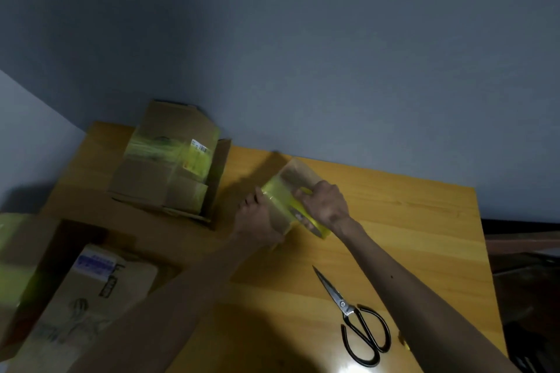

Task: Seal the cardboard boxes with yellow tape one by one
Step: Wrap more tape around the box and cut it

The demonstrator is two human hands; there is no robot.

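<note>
A small cardboard box [295,179] stands on the wooden table [394,221] near its middle, with a band of yellow tape [277,191] across it. My left hand [257,218] grips the box's near left side. My right hand [324,203] holds the yellow tape roll [313,227] against the box's right side; the roll is partly hidden under the fingers. A larger taped cardboard box [169,166] with a barcode label stands at the back left.
Black-handled scissors [354,318] lie shut on the table at the front right. More cardboard boxes [85,297] sit at the lower left, one with a printed label. A grey wall runs behind the table. Its right edge drops off to dark floor.
</note>
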